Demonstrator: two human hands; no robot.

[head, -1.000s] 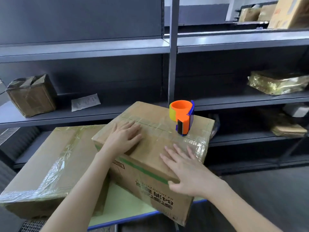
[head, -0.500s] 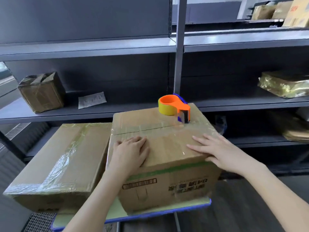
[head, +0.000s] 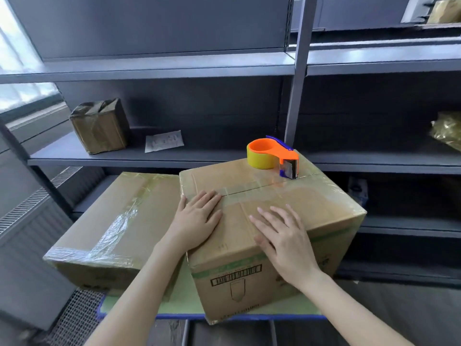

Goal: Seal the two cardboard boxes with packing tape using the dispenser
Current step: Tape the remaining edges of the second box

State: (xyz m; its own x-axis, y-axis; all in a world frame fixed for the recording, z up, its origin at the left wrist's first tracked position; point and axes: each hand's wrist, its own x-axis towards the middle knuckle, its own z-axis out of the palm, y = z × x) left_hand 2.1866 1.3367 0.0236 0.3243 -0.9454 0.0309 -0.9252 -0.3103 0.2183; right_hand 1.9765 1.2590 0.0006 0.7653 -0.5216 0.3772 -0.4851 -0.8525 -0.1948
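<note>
**Box turned square, dispenser loose on top**

Since a second ago the right box (head: pixel 262 221) has been rotated; now its barcode face looks at me and it sits square, with its left edge close against the left box (head: pixel 112 216), though I cannot tell if they touch. The tape dispenser (head: pixel 273 157) stands free on the far right part of its lid, beside the flap seam, and nobody holds it. Clear tape already lies along this seam and over the right edge. The left box also shows wrinkled tape across its top.

My left hand (head: pixel 197 221) lies flat near the seam, fingers together and holding nothing. My right hand (head: pixel 284 236) lies flat on the near lid, fingers spread, also holding nothing.

I think the main risk is the dispenser: if I push or turn the box once more, it may slide off the far edge toward the shelf (head: pixel 174 158). Also, the near bottom corner of the box hangs a little over the edge of the table (head: pixel 174 305), so pressing hard on the front could tip it. Tape pulled fast may wrinkle again.
</note>
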